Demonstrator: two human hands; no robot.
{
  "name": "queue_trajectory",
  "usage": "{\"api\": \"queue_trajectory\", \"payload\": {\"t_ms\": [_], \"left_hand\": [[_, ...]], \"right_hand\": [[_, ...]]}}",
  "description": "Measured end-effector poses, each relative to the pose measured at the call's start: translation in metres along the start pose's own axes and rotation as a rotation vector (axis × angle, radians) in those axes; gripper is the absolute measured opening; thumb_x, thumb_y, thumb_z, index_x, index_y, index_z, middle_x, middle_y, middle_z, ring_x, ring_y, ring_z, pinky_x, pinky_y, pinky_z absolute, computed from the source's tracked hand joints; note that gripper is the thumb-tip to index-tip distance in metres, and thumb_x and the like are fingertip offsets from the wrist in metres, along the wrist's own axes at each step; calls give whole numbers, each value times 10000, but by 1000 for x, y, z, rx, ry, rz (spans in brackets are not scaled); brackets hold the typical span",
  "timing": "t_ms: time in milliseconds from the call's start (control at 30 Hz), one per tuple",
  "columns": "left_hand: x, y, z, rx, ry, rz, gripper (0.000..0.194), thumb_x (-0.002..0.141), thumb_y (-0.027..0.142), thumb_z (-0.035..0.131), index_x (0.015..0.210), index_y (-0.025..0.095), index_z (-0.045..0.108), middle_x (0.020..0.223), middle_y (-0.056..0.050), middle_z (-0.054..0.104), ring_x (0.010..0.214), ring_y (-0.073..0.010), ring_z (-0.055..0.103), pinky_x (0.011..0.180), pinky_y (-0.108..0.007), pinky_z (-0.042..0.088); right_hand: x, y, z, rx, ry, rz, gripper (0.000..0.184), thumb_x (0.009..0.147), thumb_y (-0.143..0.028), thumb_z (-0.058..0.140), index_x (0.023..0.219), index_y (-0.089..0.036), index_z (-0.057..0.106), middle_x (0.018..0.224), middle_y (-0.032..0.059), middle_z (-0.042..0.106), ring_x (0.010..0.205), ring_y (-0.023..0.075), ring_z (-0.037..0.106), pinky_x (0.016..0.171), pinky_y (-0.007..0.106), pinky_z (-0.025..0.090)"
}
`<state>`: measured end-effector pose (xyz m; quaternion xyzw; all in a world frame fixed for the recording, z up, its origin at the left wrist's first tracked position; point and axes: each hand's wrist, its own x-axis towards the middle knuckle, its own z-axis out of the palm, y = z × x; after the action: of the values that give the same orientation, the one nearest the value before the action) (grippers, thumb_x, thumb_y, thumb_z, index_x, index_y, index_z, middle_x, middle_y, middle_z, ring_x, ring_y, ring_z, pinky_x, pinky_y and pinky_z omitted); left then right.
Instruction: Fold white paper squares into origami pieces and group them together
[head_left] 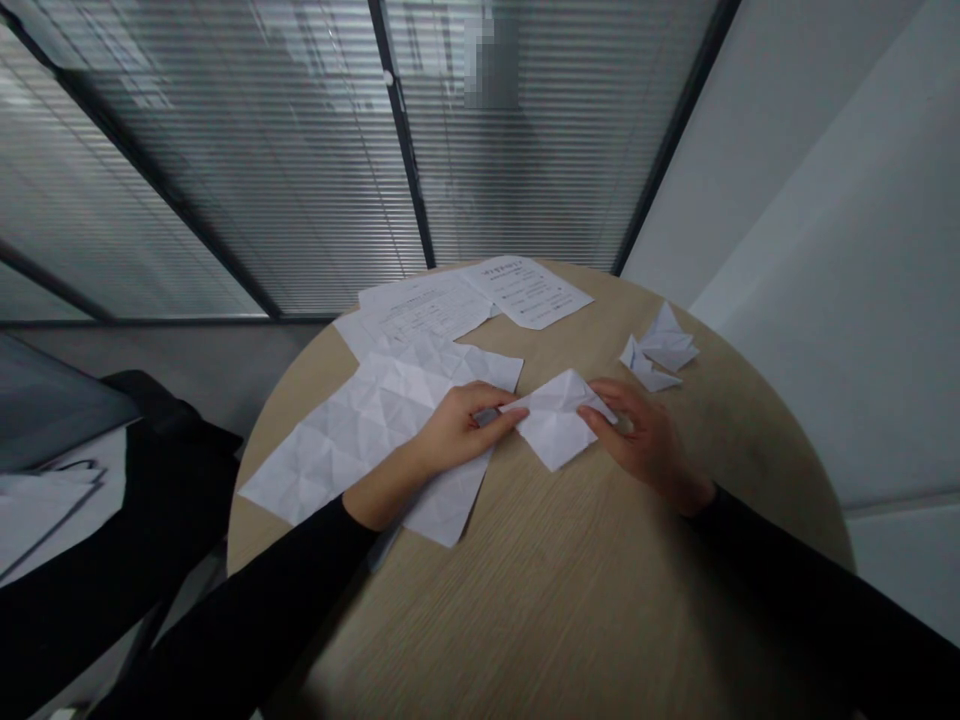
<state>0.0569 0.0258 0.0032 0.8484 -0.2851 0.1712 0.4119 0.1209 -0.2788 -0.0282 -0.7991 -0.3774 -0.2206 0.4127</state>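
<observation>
Left hand (465, 430), fingers extended, and right hand (645, 440), fingers loosely curved, reach opposite corners of a folded white paper piece (555, 425) on a round pale-wood table (570, 600); the head view cannot settle whether either grips it. Light, soft and creased, it would likely slide or crumple easily, so its firm folded edges seem best to hold. A large creased white paper sheet (360, 430) lies beneath the left hand.

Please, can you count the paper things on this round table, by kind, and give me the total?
Printed sheets: 2
Creased open sheets, overlapping: 2
Folded pieces: 3
Total: 7
</observation>
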Motion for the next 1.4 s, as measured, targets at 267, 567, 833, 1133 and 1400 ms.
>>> {"api": "queue_trajectory", "payload": {"t_ms": [267, 567, 833, 1133, 1400], "left_hand": [[1, -17, -1, 433, -163, 14, 262, 1144, 415, 635, 1158, 221, 811, 1146, -75, 820, 1098, -275, 750, 1102, -513, 532], [-1, -20, 0, 419, -146, 114, 221, 1159, 325, 597, 1216, 219, 783, 1201, -87, 810, 1139, -272, 745, 1067, -467, 547], [-1, -14, 0, 217, -258, 246, 234, 1023, 155, 606, 1095, 246, 809, 1187, -57, 827, 1077, -238, 770, 1020, -421, 581], [-1, -14, 3, 271, -245, 153, 236, 1135, 424, 664, 1146, 215, 774, 1141, -96, 809, 1070, -257, 776, 972, -414, 587], [-1, -17, 4, 344, -241, 120, 430, 1105, 578, 719, 1327, 211, 744, 1282, -132, 786, 1182, -314, 749, 1039, -477, 570]], "right_hand": [[5, 28, 13, -97, -267, 45, 181, 1047, -331, 772, 1212, -275, 822, 1196, 108, 833, 1157, 361, 775, 1056, 570, 622], [5, 22, 12, -54, -247, -26, 271, 1076, -259, 729, 1333, -308, 797, 1265, 98, 818, 1198, 352, 752, 1070, 566, 603], [9, 0, -2, 62, -418, -220, 445, 939, -83, 704, 1290, -325, 830, 1251, 67, 816, 1144, 316, 744, 1067, 563, 580], [9, 1, 7, -47, -432, -166, 93, 1115, -289, 732, 1195, -282, 778, 1177, 84, 798, 1131, 315, 729, 1018, 533, 580], [7, 7, 7, -112, -494, -115, 333, 1043, -468, 888, 1305, -308, 760, 1211, 83, 757, 1143, 333, 722, 990, 520, 580]]}}
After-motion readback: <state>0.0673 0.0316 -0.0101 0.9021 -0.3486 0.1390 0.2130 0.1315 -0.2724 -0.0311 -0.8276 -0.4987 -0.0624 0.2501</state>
